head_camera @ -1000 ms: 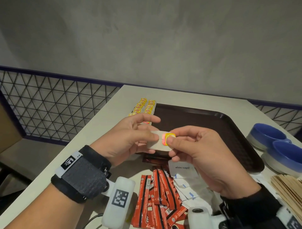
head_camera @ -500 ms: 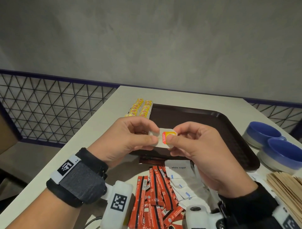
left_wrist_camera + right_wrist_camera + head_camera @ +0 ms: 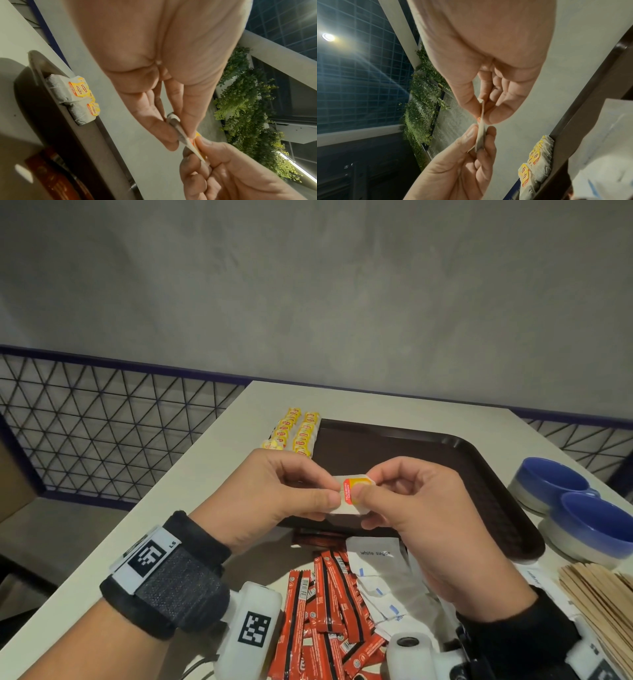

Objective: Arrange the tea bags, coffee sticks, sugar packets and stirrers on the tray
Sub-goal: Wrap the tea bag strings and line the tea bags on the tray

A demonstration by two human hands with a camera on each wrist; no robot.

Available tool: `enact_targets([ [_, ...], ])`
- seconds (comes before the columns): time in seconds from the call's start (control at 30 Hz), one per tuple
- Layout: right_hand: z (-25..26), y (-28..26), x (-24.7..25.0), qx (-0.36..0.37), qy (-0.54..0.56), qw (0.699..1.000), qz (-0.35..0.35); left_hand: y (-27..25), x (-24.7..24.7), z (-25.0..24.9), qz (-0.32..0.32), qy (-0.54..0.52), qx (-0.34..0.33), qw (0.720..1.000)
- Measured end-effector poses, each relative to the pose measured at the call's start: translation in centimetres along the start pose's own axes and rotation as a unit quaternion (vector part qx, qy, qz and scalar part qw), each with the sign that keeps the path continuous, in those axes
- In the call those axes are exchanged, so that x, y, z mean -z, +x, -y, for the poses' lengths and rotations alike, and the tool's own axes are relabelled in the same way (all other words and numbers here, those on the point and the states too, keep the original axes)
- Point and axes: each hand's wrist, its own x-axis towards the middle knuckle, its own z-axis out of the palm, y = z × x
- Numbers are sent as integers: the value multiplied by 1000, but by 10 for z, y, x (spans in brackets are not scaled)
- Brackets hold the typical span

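Both hands hold one white tea bag (image 3: 349, 495) with a red and yellow tag, above the near left corner of the dark brown tray (image 3: 428, 453). My left hand (image 3: 327, 489) pinches its left edge; my right hand (image 3: 368, 486) pinches the tag side. The left wrist view shows the tea bag (image 3: 180, 129) edge-on between the fingers, as does the right wrist view (image 3: 481, 135). Two rows of yellow-tagged tea bags (image 3: 298, 431) lie along the tray's far left rim. Red coffee sticks (image 3: 329, 611) and white sugar packets (image 3: 380, 573) are piled on the table below my hands. Wooden stirrers (image 3: 603, 604) lie at the right.
Two blue bowls (image 3: 555, 484) (image 3: 596, 522) stand right of the tray. The table's left edge runs beside a wire mesh railing (image 3: 102, 433). A grey wall stands behind the table. The tray's dark inside shows bare beyond my hands.
The tea bag has turned a little between the fingers and its tag faces me more squarely. Both hands stay in about the same place.
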Motion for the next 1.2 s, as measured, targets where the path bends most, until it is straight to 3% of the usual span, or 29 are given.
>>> enact_targets([
  [0.27,2,0,0,13,-4,1000,-15,-1,1,1,25,12,22,999],
  [0.77,4,-3,-1,34,19,999,-8,-2,-1,-3,-2,5,-8,1000],
  [1.2,6,-4,-2,44,15,999,-16,-4,-2,-4,41,-4,-15,999],
])
